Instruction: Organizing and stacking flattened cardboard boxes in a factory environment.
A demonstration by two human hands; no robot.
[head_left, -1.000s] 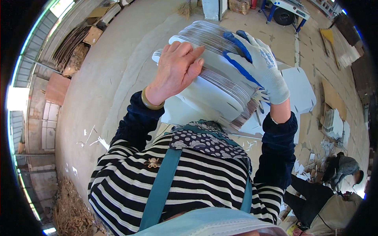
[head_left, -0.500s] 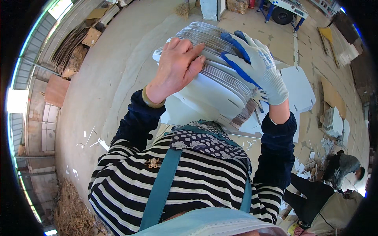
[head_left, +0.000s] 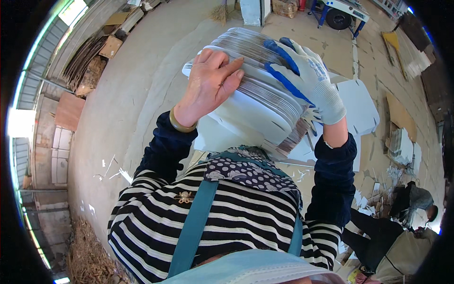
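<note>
A concrete floor is spreading out below, with white sheets lying on it to the right. A thick stack of white cardboard sheets is being held up in front of the chest, tilted. The right hand, wearing a white and blue glove, is clamping its fingers over the stack's right edge. The bare left hand is pressing its fingers together on top.

Left hand slightly lower on stack
</note>
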